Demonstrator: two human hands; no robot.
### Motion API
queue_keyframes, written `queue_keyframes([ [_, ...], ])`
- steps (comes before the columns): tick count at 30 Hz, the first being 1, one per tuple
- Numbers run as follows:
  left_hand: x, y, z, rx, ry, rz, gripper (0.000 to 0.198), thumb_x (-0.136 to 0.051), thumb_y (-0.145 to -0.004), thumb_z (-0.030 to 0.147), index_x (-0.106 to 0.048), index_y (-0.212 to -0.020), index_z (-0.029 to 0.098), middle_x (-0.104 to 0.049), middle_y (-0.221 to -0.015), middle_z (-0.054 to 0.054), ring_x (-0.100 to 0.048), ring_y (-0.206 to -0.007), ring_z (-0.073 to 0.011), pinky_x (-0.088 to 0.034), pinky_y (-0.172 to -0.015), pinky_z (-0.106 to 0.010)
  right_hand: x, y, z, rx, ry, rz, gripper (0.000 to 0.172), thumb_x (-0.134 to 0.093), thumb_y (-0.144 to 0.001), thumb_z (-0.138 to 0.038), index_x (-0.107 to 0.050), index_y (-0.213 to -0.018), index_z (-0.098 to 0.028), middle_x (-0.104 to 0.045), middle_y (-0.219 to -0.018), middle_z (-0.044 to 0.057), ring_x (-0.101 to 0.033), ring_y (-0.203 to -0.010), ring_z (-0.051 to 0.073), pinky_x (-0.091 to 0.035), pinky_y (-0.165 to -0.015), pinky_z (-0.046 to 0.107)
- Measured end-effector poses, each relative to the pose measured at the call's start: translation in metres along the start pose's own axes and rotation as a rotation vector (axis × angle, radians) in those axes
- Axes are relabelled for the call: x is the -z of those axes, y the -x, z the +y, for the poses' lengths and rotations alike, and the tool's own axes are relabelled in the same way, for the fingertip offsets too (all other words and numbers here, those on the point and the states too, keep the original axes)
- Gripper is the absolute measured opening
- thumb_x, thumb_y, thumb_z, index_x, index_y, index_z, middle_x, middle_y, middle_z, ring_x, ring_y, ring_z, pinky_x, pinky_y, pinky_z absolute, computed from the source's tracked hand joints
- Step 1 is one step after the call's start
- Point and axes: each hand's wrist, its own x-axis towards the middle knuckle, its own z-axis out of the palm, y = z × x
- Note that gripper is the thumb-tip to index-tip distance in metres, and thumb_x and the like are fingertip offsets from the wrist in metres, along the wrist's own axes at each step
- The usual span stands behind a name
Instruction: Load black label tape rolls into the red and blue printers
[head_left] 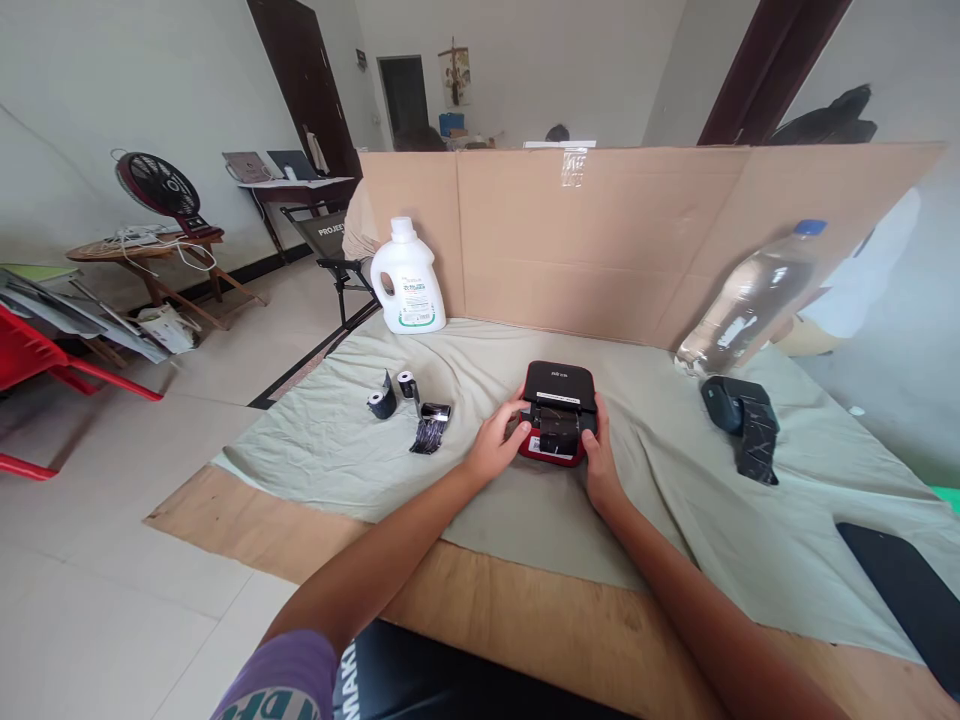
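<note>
A small red and black printer (559, 385) with its top lid up rests on the cloth in front of me. A dark roll (559, 430) sits in its front opening. My left hand (497, 438) grips the printer's left side, thumb near the front edge. On the opposite side, my right hand (602, 460) is closed along the printer's edge, thumb at the front corner. To the left lie a dark paper roll (383, 402), a smaller roll (407, 384) and a partly unwound black patterned strip (430, 430).
Behind stands a cardboard panel (555, 240), with a white detergent jug (411, 280) at left and a large clear bottle (757, 295) leaning at right. A dark device with a black strip (757, 440) lies right, and a black phone (904, 590) near the right edge.
</note>
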Motion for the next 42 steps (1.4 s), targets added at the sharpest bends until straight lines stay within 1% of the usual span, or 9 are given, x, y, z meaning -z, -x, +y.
queue_keyframes([
  [6, 0.001, 0.001, 0.000, -0.031, -0.050, 0.022, 0.036, -0.049, -0.097, 0.036, -0.056, -0.130, 0.022, -0.043, -0.155, -0.008, -0.048, -0.138, -0.0237, -0.042, -0.113, -0.040, 0.002, 0.001, -0.006, -0.013, 0.010, 0.004, 0.069, -0.038, -0.099, -0.053, -0.014, -0.160, -0.031, -0.017, -0.166, 0.000, -0.014, -0.153, 0.024, -0.011, -0.125, 0.051],
  [11, 0.001, 0.002, -0.004, -0.067, -0.078, 0.038, 0.039, -0.050, -0.097, 0.034, -0.054, -0.135, 0.023, -0.049, -0.151, -0.008, -0.049, -0.138, -0.0242, -0.042, -0.113, -0.042, 0.005, 0.001, -0.002, -0.037, 0.010, 0.042, 0.064, -0.041, -0.098, -0.050, -0.027, -0.157, -0.030, -0.026, -0.164, 0.002, -0.021, -0.151, 0.026, -0.014, -0.124, 0.050],
  [20, 0.002, 0.000, -0.004, -0.090, -0.100, 0.037, 0.035, -0.051, -0.098, 0.032, -0.055, -0.131, 0.022, -0.057, -0.143, -0.010, -0.056, -0.127, -0.0227, -0.048, -0.103, -0.039, 0.008, -0.002, -0.006, 0.066, 0.056, 0.034, 0.051, -0.039, -0.100, -0.043, -0.041, -0.149, -0.029, -0.037, -0.159, 0.004, -0.032, -0.146, 0.023, -0.023, -0.121, 0.049],
  [25, 0.003, -0.001, -0.004, -0.105, -0.093, 0.034, 0.035, -0.051, -0.097, 0.030, -0.054, -0.131, 0.022, -0.057, -0.142, -0.010, -0.056, -0.126, -0.0224, -0.048, -0.101, -0.038, 0.027, -0.042, -0.026, 0.143, 0.287, 0.040, 0.033, -0.043, -0.097, -0.038, -0.070, -0.109, -0.024, -0.071, -0.116, 0.008, -0.057, -0.118, 0.025, -0.042, -0.106, 0.046],
  [27, 0.003, -0.001, -0.005, -0.105, -0.089, 0.031, 0.035, -0.052, -0.097, 0.029, -0.055, -0.131, 0.022, -0.057, -0.142, -0.010, -0.056, -0.125, -0.0225, -0.048, -0.100, -0.038, 0.028, -0.069, -0.037, 0.144, 0.361, -0.055, 0.025, -0.050, -0.093, -0.033, -0.071, -0.101, -0.023, -0.073, -0.106, 0.007, -0.064, -0.103, 0.024, -0.049, -0.097, 0.041],
  [32, 0.004, -0.002, -0.006, -0.100, -0.077, 0.025, 0.035, -0.052, -0.097, 0.030, -0.055, -0.131, 0.023, -0.058, -0.141, -0.009, -0.055, -0.127, -0.0227, -0.049, -0.100, -0.039, -0.002, -0.130, -0.055, -0.090, 0.767, -0.738, 0.030, -0.049, -0.084, -0.009, -0.072, -0.101, -0.018, -0.074, -0.106, 0.008, -0.067, -0.103, 0.022, -0.049, -0.091, 0.031],
  [34, 0.005, -0.003, -0.006, -0.108, -0.067, 0.017, 0.036, -0.052, -0.097, 0.030, -0.055, -0.132, 0.023, -0.057, -0.141, -0.009, -0.055, -0.128, -0.0226, -0.049, -0.101, -0.039, -0.017, -0.144, -0.056, -0.194, 0.904, -0.887, 0.024, -0.055, -0.074, -0.004, -0.072, -0.085, -0.016, -0.075, -0.093, 0.010, -0.069, -0.092, 0.026, -0.051, -0.080, 0.032],
  [38, 0.008, -0.004, -0.004, -0.118, -0.059, -0.001, 0.037, -0.053, -0.096, 0.031, -0.055, -0.133, 0.024, -0.057, -0.142, -0.008, -0.054, -0.130, -0.0220, -0.047, -0.105, -0.039, -0.031, -0.155, -0.057, -0.292, 0.959, -0.974, 0.016, -0.060, -0.062, -0.002, -0.066, -0.067, -0.015, -0.070, -0.070, 0.009, -0.067, -0.067, 0.026, -0.049, -0.063, 0.032],
  [42, 0.011, -0.004, -0.004, -0.118, -0.055, -0.007, 0.037, -0.052, -0.097, 0.031, -0.056, -0.132, 0.024, -0.059, -0.139, -0.007, -0.054, -0.129, -0.0213, -0.044, -0.110, -0.040, -0.021, -0.148, -0.055, -0.221, 0.941, -0.932, 0.017, -0.060, -0.068, -0.011, -0.064, -0.083, -0.017, -0.071, -0.091, 0.010, -0.067, -0.085, 0.026, -0.052, -0.074, 0.033],
])
